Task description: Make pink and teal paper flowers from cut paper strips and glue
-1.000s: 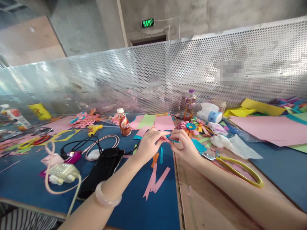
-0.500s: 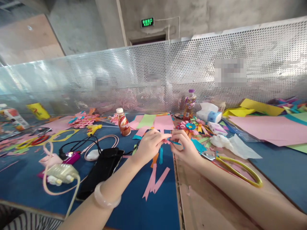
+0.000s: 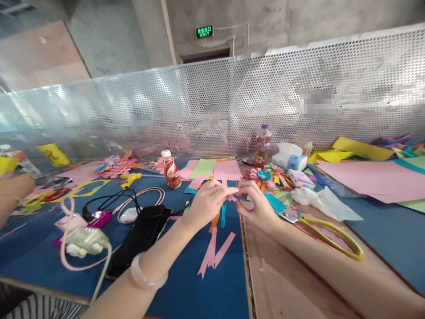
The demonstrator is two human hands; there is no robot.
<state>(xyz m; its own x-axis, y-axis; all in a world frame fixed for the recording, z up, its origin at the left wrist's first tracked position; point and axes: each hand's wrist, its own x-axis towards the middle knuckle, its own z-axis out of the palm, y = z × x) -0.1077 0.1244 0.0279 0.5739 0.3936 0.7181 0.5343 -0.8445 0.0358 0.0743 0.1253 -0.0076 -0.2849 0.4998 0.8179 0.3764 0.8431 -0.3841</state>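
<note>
My left hand (image 3: 206,203) and my right hand (image 3: 257,204) meet over the blue table (image 3: 186,288), both pinching a small pink and blue folded paper piece (image 3: 235,197) between their fingertips. A pale bangle (image 3: 146,275) circles my left wrist. Just below the hands lie loose pink, orange and blue paper strips (image 3: 214,243). Finished paper flowers (image 3: 265,174) sit just beyond my right hand.
A black phone (image 3: 139,237), cables and a white charger (image 3: 84,239) lie at the left. Yellow-handled scissors (image 3: 327,237) rest at the right. A brown bottle (image 3: 171,169), a juice bottle (image 3: 262,146), tissues (image 3: 288,157) and coloured paper sheets (image 3: 375,179) stand behind. Another person's hand (image 3: 11,188) shows at far left.
My fingers have shifted slightly on the paper piece. Another person's hand has come into view at the far left edge.
</note>
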